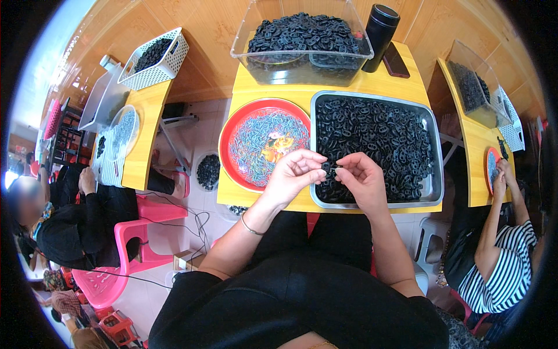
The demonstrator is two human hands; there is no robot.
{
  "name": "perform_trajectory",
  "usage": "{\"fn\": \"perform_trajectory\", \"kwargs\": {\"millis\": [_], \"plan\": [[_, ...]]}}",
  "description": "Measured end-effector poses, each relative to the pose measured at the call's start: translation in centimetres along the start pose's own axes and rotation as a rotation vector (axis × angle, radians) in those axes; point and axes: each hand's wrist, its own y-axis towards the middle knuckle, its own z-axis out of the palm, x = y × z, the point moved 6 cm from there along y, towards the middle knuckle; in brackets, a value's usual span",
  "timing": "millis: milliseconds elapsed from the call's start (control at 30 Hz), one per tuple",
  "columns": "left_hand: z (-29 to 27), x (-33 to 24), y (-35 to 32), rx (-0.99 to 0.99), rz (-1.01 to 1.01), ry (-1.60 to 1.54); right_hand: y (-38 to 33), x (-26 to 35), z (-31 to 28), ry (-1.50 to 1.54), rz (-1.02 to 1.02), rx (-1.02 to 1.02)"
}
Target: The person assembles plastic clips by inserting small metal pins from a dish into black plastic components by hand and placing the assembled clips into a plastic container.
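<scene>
My left hand (296, 173) and my right hand (363, 179) meet over the left part of a metal tray (437, 174). Between their pinched fingertips is a small black plastic piece (329, 168), partly covered by the fingers. Many black pieces with holes (378, 134) of a similar look fill the tray in a loose layer. Just left of the tray, close to my left hand, is a round red dish (225, 139). Thin, small silvery-blue pieces (250, 131) are scattered over its patterned bottom.
A clear plastic bin (279, 75) heaped with black pieces stands at the back of the yellow table (407, 87). A black flask (382, 38) and a phone (396, 61) are beside it. People work at tables left and right. Cables (200, 224) and a pink chair (125, 256) are at left.
</scene>
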Motion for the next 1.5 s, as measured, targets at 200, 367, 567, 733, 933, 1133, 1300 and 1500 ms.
{"fn": "perform_trajectory", "kwargs": {"millis": [200, 367, 567, 733, 933, 1133, 1300, 1500], "plan": [[0.06, -0.02, -0.1, 0.001, 0.0, -0.012, 0.04, 0.09, 0.06, 0.028, 0.012, 0.006], [0.08, -0.04, -0.24, -0.013, 0.011, 0.006, -0.07, 0.02, 0.14, 0.019, 0.019, -0.01], [0.05, 0.1, -0.4, -0.012, 0.012, -0.02, -0.11, 0.45, 0.01, -0.036, -0.037, -0.048], [-0.06, 0.25, -0.38, -0.015, 0.014, -0.046, -0.2, 0.32, 0.21, -0.004, -0.022, -0.017], [-0.02, 0.13, -0.38, -0.029, 0.013, -0.03, -0.25, 0.4, 0.19, -0.011, -0.026, -0.022], [-0.08, 0.03, -0.41, -0.036, 0.052, 0.034, -0.26, 0.44, 0.17, -0.035, -0.031, -0.031], [0.1, -0.17, -0.45, -0.039, 0.074, 0.05, -0.32, 0.49, 0.19, -0.043, -0.047, -0.032], [0.23, -0.06, -0.45, -0.026, 0.073, 0.042, -0.35, 0.34, 0.35, -0.043, -0.045, -0.015]]}}
